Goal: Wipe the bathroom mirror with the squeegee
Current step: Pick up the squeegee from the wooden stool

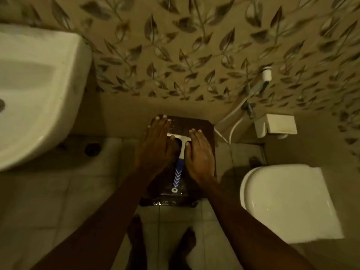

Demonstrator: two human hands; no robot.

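A squeegee (180,152) with a white head and a blue-and-white handle lies on a dark brown stool (206,127) against the wall, handle pointing toward me. My left hand (157,147) is spread flat over the left end of the squeegee's head, fingers straight and reaching to the stool's far edge. My right hand (198,154) lies flat to the right of the handle, fingers straight, thumb next to the white neck. Neither hand grips the squeegee. No mirror is in view.
A white washbasin (39,90) juts out at the left. A white toilet (288,201) with its lid down stands at the right, with a hose and a small white box (276,125) on the leaf-patterned wall behind. My bare feet (185,242) stand on the pale tiled floor.
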